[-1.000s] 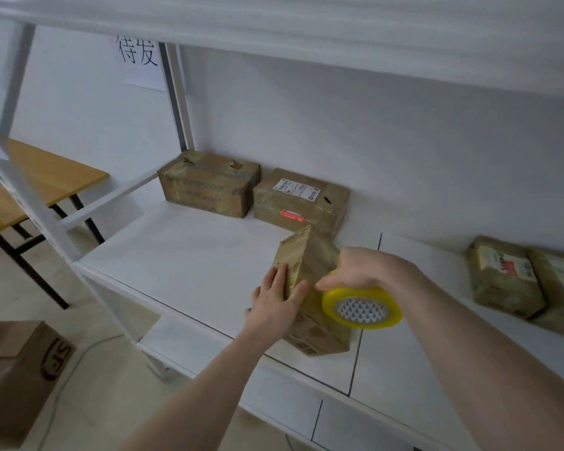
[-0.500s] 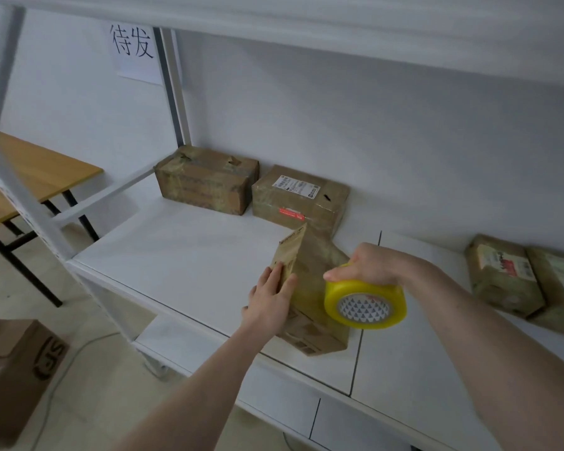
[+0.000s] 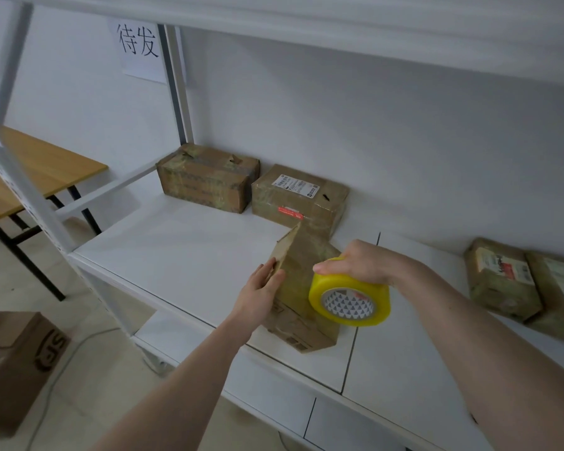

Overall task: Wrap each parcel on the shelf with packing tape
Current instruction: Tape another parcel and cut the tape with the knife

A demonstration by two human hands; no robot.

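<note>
A brown cardboard parcel (image 3: 298,271) stands tilted on one edge near the front of the white shelf (image 3: 176,249). My left hand (image 3: 259,291) steadies its left face, fingers flat and thumb on the near edge. My right hand (image 3: 358,265) grips a yellow roll of packing tape (image 3: 349,292) from above, held against the parcel's right side. Glossy tape shows on the parcel's upper face. Two taped parcels (image 3: 209,182) (image 3: 302,196) sit at the back of the shelf, and two more (image 3: 502,279) (image 3: 560,291) lie at the right.
An upper shelf board (image 3: 339,17) hangs overhead, with a white upright post (image 3: 36,203) at the left front. A paper sign (image 3: 139,50) is on the wall. A wooden table (image 3: 39,167) and a cardboard box (image 3: 13,362) on the floor stand to the left.
My right hand has carried the tape roll a little lower and to the right along the parcel's side. My left hand stays on the parcel.
</note>
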